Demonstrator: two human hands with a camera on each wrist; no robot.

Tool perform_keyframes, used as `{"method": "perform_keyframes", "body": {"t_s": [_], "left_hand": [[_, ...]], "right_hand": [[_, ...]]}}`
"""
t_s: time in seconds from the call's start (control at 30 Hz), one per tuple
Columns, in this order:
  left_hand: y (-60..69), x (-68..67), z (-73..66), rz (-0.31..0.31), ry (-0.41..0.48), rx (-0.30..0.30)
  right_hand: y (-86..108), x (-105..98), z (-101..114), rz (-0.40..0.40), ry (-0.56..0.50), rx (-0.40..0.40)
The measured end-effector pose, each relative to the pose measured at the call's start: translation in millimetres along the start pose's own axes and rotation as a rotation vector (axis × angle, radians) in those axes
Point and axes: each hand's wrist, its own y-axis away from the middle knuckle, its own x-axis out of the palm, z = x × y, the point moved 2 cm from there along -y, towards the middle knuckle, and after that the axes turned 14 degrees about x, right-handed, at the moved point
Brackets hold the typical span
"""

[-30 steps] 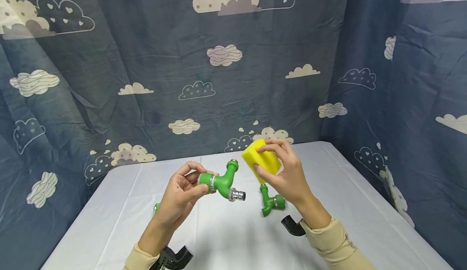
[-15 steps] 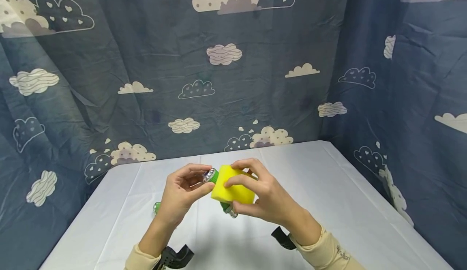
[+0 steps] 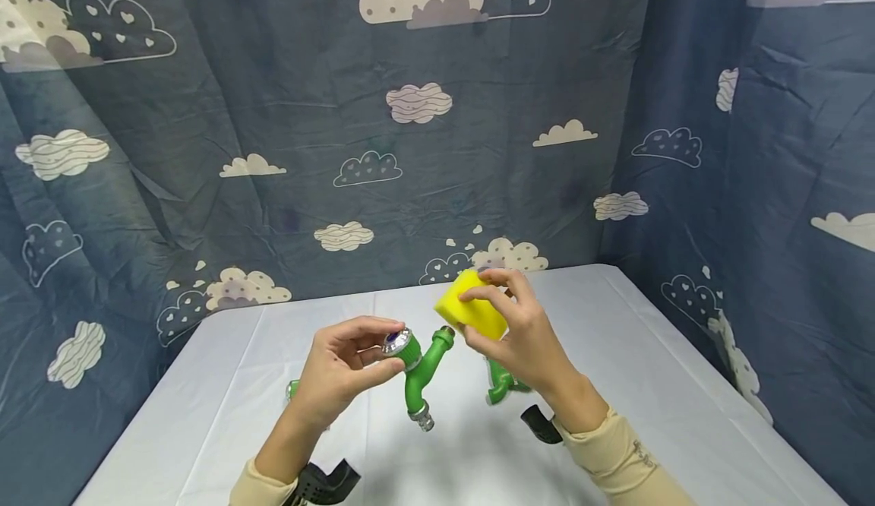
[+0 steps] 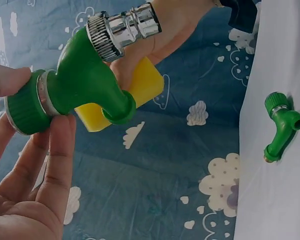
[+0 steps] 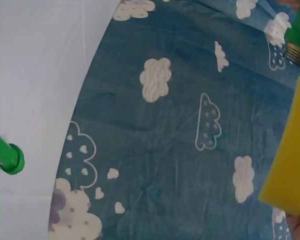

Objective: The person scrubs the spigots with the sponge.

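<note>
My left hand (image 3: 342, 369) pinches a green garden tap (image 3: 422, 381) by its ribbed knob, between thumb and fingers. The tap hangs above the table, its chrome hose nozzle (image 4: 127, 30) pointing down in the head view and its threaded inlet up. A yellow sponge (image 3: 465, 305) is gripped in my right hand (image 3: 525, 335), close to the inlet end; in the right wrist view a sliver separates sponge and thread (image 5: 297, 55). Little of the right hand shows in that view.
A second green tap (image 3: 500, 384) lies on the white table (image 3: 560, 384) behind the right hand, partly covered by it. Another green piece (image 3: 292, 389) shows behind the left wrist. Dark cloud-patterned cloth (image 3: 301, 126) hangs around the table.
The sponge moved left onto the tap, covering much of it, then drew back up and right. The left hand turned the tap so its nozzle points downward.
</note>
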Motion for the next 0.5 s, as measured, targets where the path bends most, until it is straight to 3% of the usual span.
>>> {"method": "perform_keyframes", "body": {"t_s": [0.13, 0.27, 0.4, 0.5], "left_hand": [[-1.1, -1.4, -0.6, -0.082, -0.089, -0.071], [-2.5, -2.9, 0.0, -0.167, -0.163, -0.142], [-2.2, -4.9, 0.6, -0.186, -0.151, -0.144], [-1.6, -7.3, 0.5, -0.170, -0.100, -0.106]], "right_hand": [[-0.1, -4.5, 5.7, -0.003, -0.076, -0.007], [4.6, -1.0, 22.5, 0.091, -0.141, -0.142], [9.9, 8.7, 32.7, 0.171, -0.124, -0.265], [10.7, 12.3, 31.0, 0.151, -0.092, -0.273]]}}
